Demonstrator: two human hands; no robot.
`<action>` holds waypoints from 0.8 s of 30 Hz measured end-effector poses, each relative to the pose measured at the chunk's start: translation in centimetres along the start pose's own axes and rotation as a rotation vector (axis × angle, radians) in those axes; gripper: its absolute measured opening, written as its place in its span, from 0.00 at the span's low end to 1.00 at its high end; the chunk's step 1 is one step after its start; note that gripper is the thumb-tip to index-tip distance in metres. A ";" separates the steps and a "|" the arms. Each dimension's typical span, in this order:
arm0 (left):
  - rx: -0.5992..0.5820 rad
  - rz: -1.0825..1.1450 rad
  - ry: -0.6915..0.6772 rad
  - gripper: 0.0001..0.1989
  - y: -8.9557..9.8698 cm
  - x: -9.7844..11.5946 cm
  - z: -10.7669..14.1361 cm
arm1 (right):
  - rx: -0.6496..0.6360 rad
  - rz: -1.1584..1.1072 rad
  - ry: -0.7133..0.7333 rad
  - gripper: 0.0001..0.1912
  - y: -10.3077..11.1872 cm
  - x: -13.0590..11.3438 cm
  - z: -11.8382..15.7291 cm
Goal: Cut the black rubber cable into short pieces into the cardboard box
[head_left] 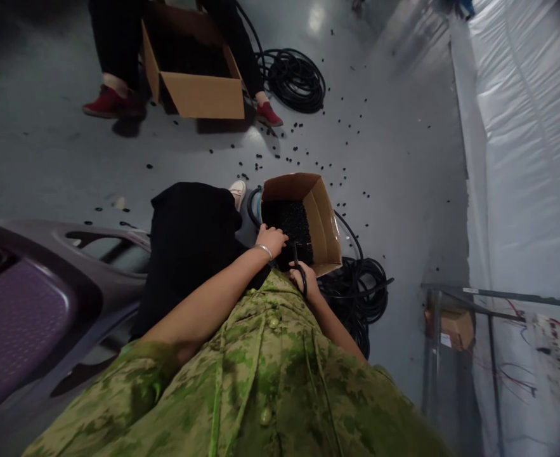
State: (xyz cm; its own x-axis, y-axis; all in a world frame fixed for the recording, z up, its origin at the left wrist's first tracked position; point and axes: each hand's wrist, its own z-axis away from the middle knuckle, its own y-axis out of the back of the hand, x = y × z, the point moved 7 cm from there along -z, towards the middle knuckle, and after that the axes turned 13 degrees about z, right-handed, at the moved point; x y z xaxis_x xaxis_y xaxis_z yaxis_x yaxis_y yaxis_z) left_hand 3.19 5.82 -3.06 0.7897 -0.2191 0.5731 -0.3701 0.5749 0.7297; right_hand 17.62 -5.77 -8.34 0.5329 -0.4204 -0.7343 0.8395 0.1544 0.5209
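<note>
My right hand is closed around black-handled scissors, their blades pointing away from me over the box. Just left of it, my left hand has its fingers curled at the near rim, a bracelet on the wrist. A black hose curves up to that hand and appears gripped in it; the part under the fingers is hidden. Below both hands stands an open cardboard box with a heap of small black pieces inside.
Coiled black hose lies right of the box, another coil farther off. Several small black pieces are scattered over the floor. Opposite, a person sits behind a second cardboard box. A purple chair stands left, a metal rack right.
</note>
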 end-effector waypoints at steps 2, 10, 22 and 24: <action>-0.009 -0.003 0.004 0.10 -0.1 0.0 0.0 | -0.016 -0.030 -0.005 0.20 -0.1 -0.1 0.0; -0.008 -0.039 0.010 0.11 -0.2 -0.2 -0.1 | -0.037 0.033 -0.010 0.21 -0.2 0.3 -0.2; 0.062 -0.065 -0.008 0.11 0.3 0.5 0.2 | 0.112 0.231 0.044 0.14 0.1 -0.3 -0.6; 0.059 -0.073 -0.017 0.11 0.3 0.7 0.2 | 0.112 0.202 0.030 0.15 0.1 -0.5 -0.7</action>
State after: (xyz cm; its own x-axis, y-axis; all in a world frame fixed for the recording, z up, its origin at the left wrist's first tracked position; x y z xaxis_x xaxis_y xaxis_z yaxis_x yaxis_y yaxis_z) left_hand 3.55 5.63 -2.33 0.8070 -0.2725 0.5239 -0.3407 0.5097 0.7900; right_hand 17.48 -4.92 -8.24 0.6929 -0.3641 -0.6223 0.6997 0.1313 0.7023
